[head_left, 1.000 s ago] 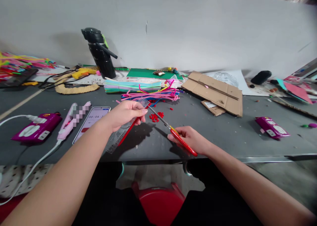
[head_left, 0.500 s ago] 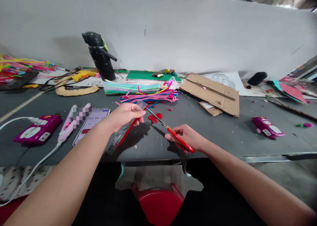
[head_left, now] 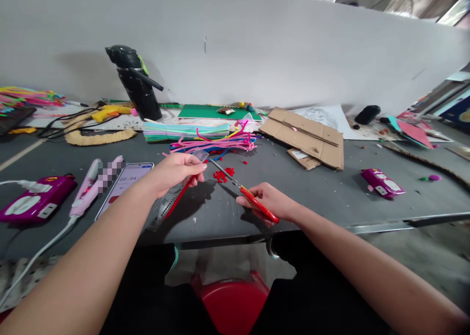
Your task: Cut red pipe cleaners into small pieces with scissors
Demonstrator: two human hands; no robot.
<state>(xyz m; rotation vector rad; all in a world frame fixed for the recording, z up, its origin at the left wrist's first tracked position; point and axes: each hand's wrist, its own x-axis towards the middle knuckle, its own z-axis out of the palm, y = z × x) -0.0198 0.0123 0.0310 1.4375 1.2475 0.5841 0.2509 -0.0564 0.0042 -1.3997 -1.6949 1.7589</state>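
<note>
Above the grey tabletop, your left hand pinches a red strip and your right hand grips scissors whose tips sit close to those fingers, so a blade slip could nick them.

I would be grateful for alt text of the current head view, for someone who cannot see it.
A person's bare left hand holds a thin red strip by a clear plastic ruler; the right hand points red-handled metal scissors toward it. Small red pieces lie on the dark grey table, near flat brown cardboard.
</note>
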